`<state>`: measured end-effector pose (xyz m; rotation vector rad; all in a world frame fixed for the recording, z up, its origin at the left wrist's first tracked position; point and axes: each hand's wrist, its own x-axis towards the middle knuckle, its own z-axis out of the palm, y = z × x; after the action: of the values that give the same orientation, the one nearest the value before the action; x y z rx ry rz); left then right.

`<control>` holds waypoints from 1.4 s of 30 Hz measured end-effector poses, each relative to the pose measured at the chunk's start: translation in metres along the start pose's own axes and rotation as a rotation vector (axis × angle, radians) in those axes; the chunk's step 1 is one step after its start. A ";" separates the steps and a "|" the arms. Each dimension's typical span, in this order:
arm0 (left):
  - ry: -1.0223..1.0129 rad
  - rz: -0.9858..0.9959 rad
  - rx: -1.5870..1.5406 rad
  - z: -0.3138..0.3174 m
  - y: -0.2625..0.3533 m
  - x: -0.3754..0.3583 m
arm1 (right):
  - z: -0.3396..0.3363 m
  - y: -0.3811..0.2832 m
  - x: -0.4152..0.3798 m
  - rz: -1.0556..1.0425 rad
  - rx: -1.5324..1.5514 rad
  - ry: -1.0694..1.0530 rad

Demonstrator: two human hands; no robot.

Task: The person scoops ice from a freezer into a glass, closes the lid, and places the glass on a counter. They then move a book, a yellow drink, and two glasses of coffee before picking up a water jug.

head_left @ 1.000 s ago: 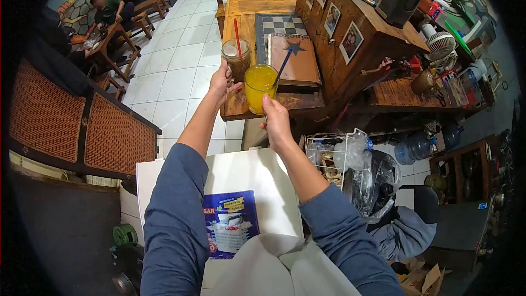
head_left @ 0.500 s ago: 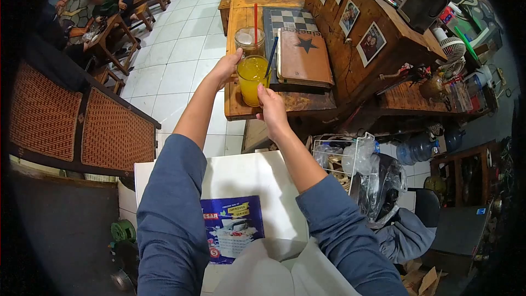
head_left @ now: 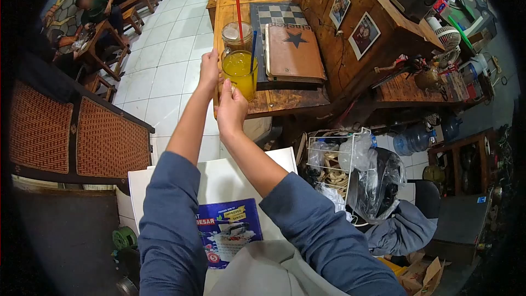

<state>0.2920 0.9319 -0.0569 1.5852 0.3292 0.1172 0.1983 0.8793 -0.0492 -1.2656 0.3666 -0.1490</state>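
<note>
A glass mug of yellow drink [head_left: 239, 71] with ice and a dark blue straw stands near the left edge of the wooden table [head_left: 290, 98]. My right hand [head_left: 232, 107] is at its near left side, thumb up against the glass and the other fingers curled, partly hidden. Left of the mug is my left hand [head_left: 209, 68], its fingers pointing up, slightly apart from the glass. Just behind stands a second glass [head_left: 237, 35], with a pale top and a red straw. A brown menu folder with a black star [head_left: 293, 52] lies to the right, over a dark checkered board [head_left: 276, 13].
A wooden partition with photos [head_left: 364, 34] rises along the table's right side. Below me is a white box [head_left: 219, 183] with a blue label. A wire basket with plastic bags [head_left: 350, 159] stands lower right. A woven-panel chair [head_left: 109, 142] is at left; people sit farther back.
My right hand has moved from the mug's right side to its near left side. My left hand has drawn slightly left, off the glass. The whole view has shifted a little.
</note>
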 end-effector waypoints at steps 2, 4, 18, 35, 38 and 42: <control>0.075 0.174 0.083 -0.004 -0.023 0.000 | -0.002 0.000 0.003 0.000 0.003 -0.031; 0.094 0.374 0.115 -0.009 -0.037 -0.008 | -0.003 0.000 0.006 0.000 0.003 -0.063; 0.370 0.629 0.073 0.003 -0.020 -0.109 | -0.096 -0.054 0.018 -0.517 -0.711 0.292; -0.301 -0.289 -0.751 0.084 -0.027 -0.170 | -0.159 -0.037 0.029 0.035 0.526 0.369; -0.426 -0.352 -0.714 0.059 -0.019 -0.200 | -0.184 -0.034 -0.045 0.030 0.532 0.270; -0.425 -0.318 -0.503 0.023 -0.042 -0.265 | -0.225 -0.026 -0.141 0.176 0.194 0.141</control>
<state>0.0405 0.8357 -0.0656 1.0094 0.1926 -0.3551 -0.0097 0.7125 -0.0546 -1.0290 0.5694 -0.1213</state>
